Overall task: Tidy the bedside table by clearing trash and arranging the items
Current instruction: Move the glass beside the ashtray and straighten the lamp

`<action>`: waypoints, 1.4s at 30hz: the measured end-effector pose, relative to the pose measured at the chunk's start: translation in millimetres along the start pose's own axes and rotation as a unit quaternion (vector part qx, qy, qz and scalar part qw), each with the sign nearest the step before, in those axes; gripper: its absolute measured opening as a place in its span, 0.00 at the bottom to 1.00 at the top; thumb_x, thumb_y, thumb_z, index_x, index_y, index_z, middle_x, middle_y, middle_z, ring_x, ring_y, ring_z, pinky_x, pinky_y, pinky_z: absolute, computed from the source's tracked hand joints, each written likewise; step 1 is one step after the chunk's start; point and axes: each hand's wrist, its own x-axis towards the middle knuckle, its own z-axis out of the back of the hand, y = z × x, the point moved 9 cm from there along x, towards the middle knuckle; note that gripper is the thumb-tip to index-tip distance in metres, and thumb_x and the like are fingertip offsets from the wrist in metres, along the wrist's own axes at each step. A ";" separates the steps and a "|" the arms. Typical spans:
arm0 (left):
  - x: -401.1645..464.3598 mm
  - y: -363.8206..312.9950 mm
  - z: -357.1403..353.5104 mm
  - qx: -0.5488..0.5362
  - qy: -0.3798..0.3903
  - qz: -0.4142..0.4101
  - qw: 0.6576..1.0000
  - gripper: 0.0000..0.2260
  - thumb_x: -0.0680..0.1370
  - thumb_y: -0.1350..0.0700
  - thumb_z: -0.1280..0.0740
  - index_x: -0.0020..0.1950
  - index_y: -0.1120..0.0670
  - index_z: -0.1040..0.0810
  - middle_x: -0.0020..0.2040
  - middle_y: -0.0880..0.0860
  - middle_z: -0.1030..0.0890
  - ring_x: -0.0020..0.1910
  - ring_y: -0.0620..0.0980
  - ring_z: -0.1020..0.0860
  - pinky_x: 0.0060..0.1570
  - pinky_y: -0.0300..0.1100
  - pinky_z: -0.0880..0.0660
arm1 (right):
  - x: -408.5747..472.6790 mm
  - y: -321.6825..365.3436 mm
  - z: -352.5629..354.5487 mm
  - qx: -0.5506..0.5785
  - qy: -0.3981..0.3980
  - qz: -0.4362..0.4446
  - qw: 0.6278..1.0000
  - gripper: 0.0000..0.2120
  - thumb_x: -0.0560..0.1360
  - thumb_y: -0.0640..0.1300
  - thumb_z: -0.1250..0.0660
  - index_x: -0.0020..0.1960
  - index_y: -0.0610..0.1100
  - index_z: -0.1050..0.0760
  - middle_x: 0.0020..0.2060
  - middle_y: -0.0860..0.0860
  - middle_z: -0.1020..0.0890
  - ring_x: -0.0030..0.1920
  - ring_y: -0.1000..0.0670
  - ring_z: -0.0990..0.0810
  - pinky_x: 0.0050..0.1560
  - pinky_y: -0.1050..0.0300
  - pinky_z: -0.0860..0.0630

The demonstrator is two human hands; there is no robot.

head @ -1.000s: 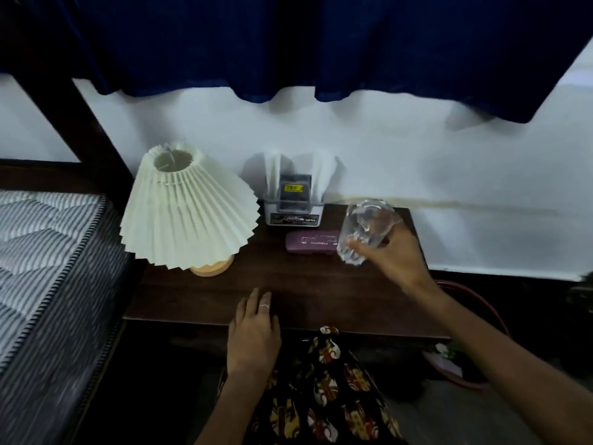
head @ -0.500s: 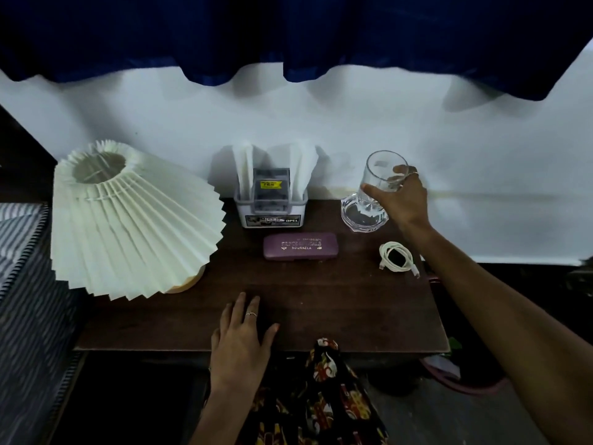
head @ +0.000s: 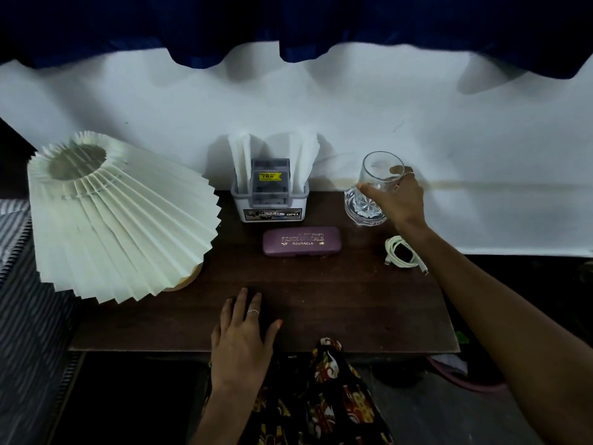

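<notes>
Your right hand [head: 398, 200] is gripping the empty glass [head: 372, 191], fingers curled round it, upright at the surface's [head: 321, 300] far right corner. Your left hand [head: 244, 342] is resting flat, fingers straight, at the near edge. A white holder [head: 271, 203] is keeping tissues against the wall.

Pretty dim overall, with a cool bluish cast. The white wall [head: 449, 123] is the brightest patch, and the curtain [head: 288, 20] throws soft scalloped shadows on it at 12 o'clock. The corners at 7 and 5 o'clock go nearly black. Wide-angle bending stretches the edges; the center stays fairly sharp.
</notes>
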 end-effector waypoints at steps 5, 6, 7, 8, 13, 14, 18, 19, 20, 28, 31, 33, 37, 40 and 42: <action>0.8 -0.2 -0.1 0.000 -0.003 -0.003 1.000 0.27 0.79 0.40 0.43 0.76 0.45 0.43 0.79 0.45 0.48 0.77 0.50 0.51 0.71 0.52 0.41 | -3.4 0.9 -1.9 -0.006 0.006 0.003 1.000 0.36 0.60 0.53 0.21 0.62 0.42 0.31 0.56 0.44 0.20 0.56 0.47 0.21 0.56 0.59 0.26; 0.8 -0.4 0.2 0.000 -0.004 -0.004 1.000 0.27 0.79 0.40 0.43 0.76 0.45 0.43 0.78 0.45 0.48 0.77 0.50 0.51 0.71 0.52 0.41 | -4.0 0.6 -2.7 -0.002 0.006 0.003 1.000 0.36 0.61 0.53 0.21 0.62 0.42 0.31 0.56 0.44 0.20 0.56 0.47 0.21 0.55 0.61 0.27; 0.5 -0.4 0.6 0.000 -0.005 -0.005 1.000 0.27 0.79 0.40 0.43 0.76 0.45 0.43 0.78 0.45 0.48 0.77 0.50 0.51 0.71 0.52 0.41 | -4.9 0.9 -3.2 -0.001 0.007 0.003 1.000 0.36 0.61 0.52 0.21 0.63 0.42 0.31 0.57 0.44 0.20 0.56 0.47 0.21 0.54 0.62 0.28; 0.3 -0.2 1.2 -0.001 -0.006 -0.006 1.000 0.27 0.79 0.40 0.43 0.76 0.45 0.43 0.78 0.45 0.48 0.77 0.50 0.51 0.71 0.52 0.41 | -5.7 0.8 -4.8 0.000 0.010 0.001 1.000 0.36 0.62 0.52 0.21 0.64 0.42 0.32 0.58 0.44 0.20 0.57 0.47 0.21 0.54 0.62 0.29; -0.1 1.7 1.4 0.000 -0.005 -0.022 1.000 0.27 0.79 0.40 0.43 0.76 0.46 0.43 0.79 0.46 0.48 0.78 0.50 0.51 0.71 0.51 0.41 | -16.9 3.6 -4.0 -0.002 0.036 -0.013 0.999 0.36 0.65 0.50 0.23 0.66 0.39 0.34 0.61 0.43 0.23 0.62 0.46 0.24 0.54 0.64 0.32; -0.4 3.0 2.1 -0.006 -0.007 -0.027 1.000 0.27 0.79 0.41 0.43 0.76 0.46 0.43 0.79 0.46 0.48 0.77 0.49 0.51 0.71 0.51 0.42 | -22.0 6.0 0.0 0.007 0.017 -0.004 1.000 0.34 0.66 0.49 0.23 0.65 0.38 0.33 0.60 0.43 0.23 0.62 0.45 0.24 0.55 0.64 0.31; -3.8 14.8 22.5 -0.088 -0.082 -0.034 0.992 0.25 0.78 0.45 0.37 0.73 0.49 0.35 0.76 0.50 0.40 0.75 0.52 0.42 0.70 0.52 0.37 | -71.7 31.0 14.7 0.044 -0.083 0.071 0.993 0.27 0.70 0.45 0.27 0.64 0.37 0.32 0.61 0.39 0.26 0.61 0.42 0.26 0.65 0.48 0.30; -5.2 23.3 32.5 -0.113 -0.121 -0.026 0.986 0.24 0.77 0.47 0.34 0.72 0.51 0.33 0.75 0.52 0.36 0.74 0.53 0.38 0.68 0.54 0.34 | -91.4 42.2 11.4 0.051 -0.090 0.103 0.989 0.23 0.71 0.44 0.29 0.62 0.37 0.31 0.59 0.39 0.25 0.60 0.42 0.26 0.64 0.45 0.29; -5.7 33.5 42.0 -0.136 -0.157 -0.013 0.978 0.24 0.76 0.48 0.33 0.71 0.53 0.31 0.73 0.54 0.34 0.72 0.55 0.36 0.67 0.55 0.33 | -111.6 52.1 3.9 0.059 -0.083 0.134 0.986 0.19 0.72 0.42 0.30 0.60 0.37 0.30 0.56 0.39 0.25 0.58 0.42 0.25 0.62 0.45 0.29; 22.0 134.3 81.7 -0.156 -0.173 0.076 0.969 0.26 0.72 0.51 0.27 0.64 0.63 0.28 0.67 0.63 0.29 0.69 0.61 0.33 0.67 0.55 0.33 | -233.9 87.8 -147.0 0.000 0.196 0.257 0.946 0.06 0.73 0.40 0.32 0.49 0.42 0.25 0.47 0.47 0.23 0.47 0.48 0.22 0.53 0.47 0.24; 41.8 156.6 84.2 -0.133 -0.136 0.084 0.978 0.22 0.71 0.49 0.26 0.56 0.63 0.23 0.58 0.62 0.24 0.59 0.61 0.26 0.59 0.53 0.27 | -253.9 93.6 -195.6 -0.047 0.302 0.247 0.919 0.17 0.75 0.44 0.33 0.63 0.42 0.27 0.64 0.46 0.28 0.62 0.45 0.26 0.68 0.55 0.34; 55.5 164.7 79.6 -0.102 -0.117 0.073 0.985 0.22 0.70 0.44 0.27 0.52 0.62 0.21 0.52 0.60 0.20 0.52 0.60 0.22 0.53 0.51 0.24 | -261.5 98.0 -218.0 -0.082 0.342 0.232 0.907 0.20 0.76 0.45 0.33 0.65 0.40 0.29 0.69 0.44 0.32 0.67 0.43 0.31 0.68 0.56 0.37; 69.1 172.1 74.0 -0.087 -0.138 0.050 0.985 0.20 0.72 0.43 0.30 0.45 0.61 0.19 0.41 0.59 0.17 0.42 0.58 0.19 0.42 0.49 0.22 | -260.6 102.0 -242.1 -0.124 0.325 0.221 0.911 0.16 0.76 0.46 0.35 0.59 0.37 0.24 0.59 0.41 0.24 0.61 0.42 0.26 0.64 0.55 0.32; 68.5 166.8 82.8 -0.105 -0.181 0.035 0.977 0.12 0.73 0.54 0.28 0.49 0.63 0.18 0.42 0.61 0.17 0.44 0.62 0.19 0.41 0.46 0.26 | -253.6 101.4 -247.2 -0.144 0.315 0.213 0.914 0.15 0.79 0.43 0.39 0.55 0.32 0.23 0.53 0.35 0.22 0.57 0.39 0.24 0.58 0.53 0.31; 70.8 166.0 85.9 -0.105 -0.194 0.032 0.975 0.10 0.73 0.57 0.28 0.47 0.64 0.18 0.40 0.62 0.17 0.42 0.63 0.20 0.39 0.44 0.29 | -248.2 108.2 -245.2 -0.180 0.292 0.237 0.909 0.14 0.78 0.40 0.38 0.54 0.30 0.23 0.53 0.34 0.22 0.56 0.39 0.23 0.56 0.56 0.30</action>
